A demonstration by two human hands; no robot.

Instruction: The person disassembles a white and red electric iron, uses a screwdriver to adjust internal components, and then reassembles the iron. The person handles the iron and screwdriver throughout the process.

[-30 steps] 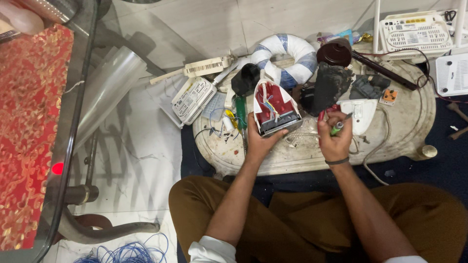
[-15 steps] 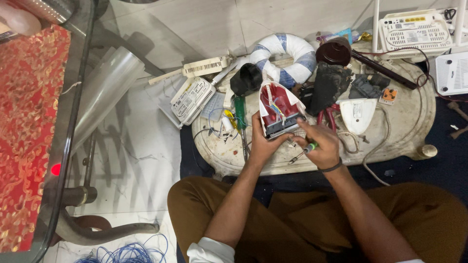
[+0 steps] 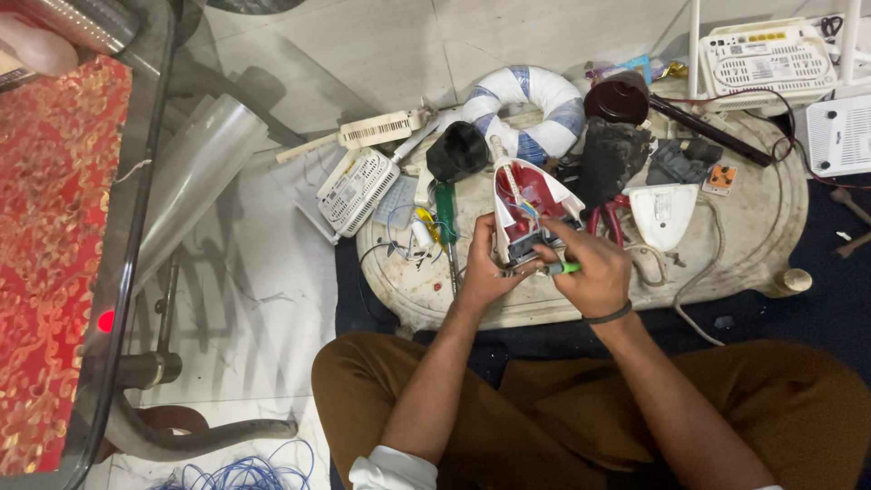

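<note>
On the left, a red patterned cloth [image 3: 41, 263] is seen under a glass top, and blue wire [image 3: 240, 472] is coiled on the floor. A white box with slots [image 3: 357, 189] is leaned at the edge of the round, pale worktop [image 3: 762, 218], which looks worn and stained. A green screwdriver [image 3: 445, 210] is laid beside it.

The open iron [image 3: 526, 204] is held up over the middle of the worktop. It is pointed, with a white rim and red insides where thin wires show. The left hand [image 3: 481, 268] is wrapped around its lower edge, with the fingers closed on it. The right hand [image 3: 594, 272] is pinched around a small green-handled tool [image 3: 561, 268], whose tip is put into the iron's bottom part.

The step is best done with the iron gripped still and the tool kept straight, so the tip is not slipped onto the wires.

Farther right, a white pointed cover [image 3: 662, 213], smooth and hard, is laid flat.
</note>
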